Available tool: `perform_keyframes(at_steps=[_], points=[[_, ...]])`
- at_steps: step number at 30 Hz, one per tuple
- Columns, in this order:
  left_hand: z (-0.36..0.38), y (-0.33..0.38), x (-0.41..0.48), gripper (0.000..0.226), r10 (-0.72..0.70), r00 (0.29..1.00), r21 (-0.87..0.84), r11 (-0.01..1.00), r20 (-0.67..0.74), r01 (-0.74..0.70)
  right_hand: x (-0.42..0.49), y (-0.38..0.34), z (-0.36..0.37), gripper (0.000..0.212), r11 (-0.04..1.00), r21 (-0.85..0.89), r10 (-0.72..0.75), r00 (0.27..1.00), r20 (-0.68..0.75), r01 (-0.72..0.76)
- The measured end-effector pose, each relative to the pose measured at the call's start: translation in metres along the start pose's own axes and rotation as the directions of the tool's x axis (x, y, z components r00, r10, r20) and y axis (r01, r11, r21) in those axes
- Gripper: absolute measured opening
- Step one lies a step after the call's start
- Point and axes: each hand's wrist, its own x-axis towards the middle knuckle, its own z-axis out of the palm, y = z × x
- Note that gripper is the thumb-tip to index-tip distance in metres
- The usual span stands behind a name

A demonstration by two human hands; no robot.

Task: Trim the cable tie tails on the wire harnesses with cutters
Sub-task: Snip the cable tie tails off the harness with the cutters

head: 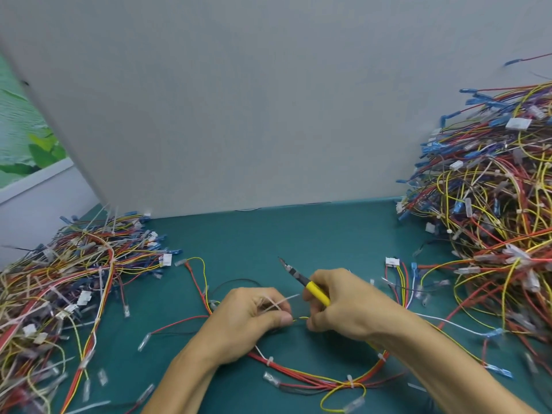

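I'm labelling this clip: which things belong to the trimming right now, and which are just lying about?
In the job: left hand, holding the harness and its cable tie tail; right hand, gripping the yellow-handled cutters.
Lying about: left wire pile; right wire pile; grey board.

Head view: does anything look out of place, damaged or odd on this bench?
Nothing damaged. Only oddity: the cutters in the right hand point up and away from the uncut tie tail held by the left hand.
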Motion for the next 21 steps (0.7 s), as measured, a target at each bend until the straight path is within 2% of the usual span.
perform_keyframes(at_steps=[4,6,8,9,11,16,21], points=[[-0.005,-0.004,-0.001,0.008,-0.038,0.999,-0.093,0.995,0.033,0.041,-0.001,-0.001,-0.006,0.021,0.997,-0.08,-0.02,0.998,-0.052,0.015],[-0.005,-0.004,0.0,0.007,-0.045,0.998,-0.15,0.987,0.053,0.053,-0.006,-0.003,-0.018,0.008,0.967,-0.25,-0.079,0.989,-0.128,0.045],[-0.006,-0.003,0.0,0.011,-0.05,0.997,-0.155,0.986,0.059,0.059,-0.014,-0.004,-0.032,0.003,0.859,-0.508,-0.173,0.971,-0.163,0.068],[-0.007,-0.003,0.0,0.013,-0.048,0.997,-0.155,0.986,0.058,0.057,-0.018,-0.005,-0.037,0.006,0.784,-0.617,-0.207,0.967,-0.15,0.072],[-0.007,-0.003,0.0,0.013,-0.037,0.998,-0.163,0.986,0.05,0.044,-0.025,-0.006,-0.04,0.021,0.683,-0.727,-0.213,0.97,-0.115,0.064],[-0.005,-0.002,-0.001,0.014,-0.023,1.0,-0.116,0.993,0.012,0.024,-0.024,-0.008,-0.02,0.027,0.619,-0.78,-0.21,0.976,-0.049,0.094],[-0.005,-0.003,-0.001,0.011,-0.018,1.0,-0.078,0.997,-0.003,0.017,-0.02,-0.006,-0.017,0.034,0.603,-0.793,-0.22,0.974,-0.056,0.091]])
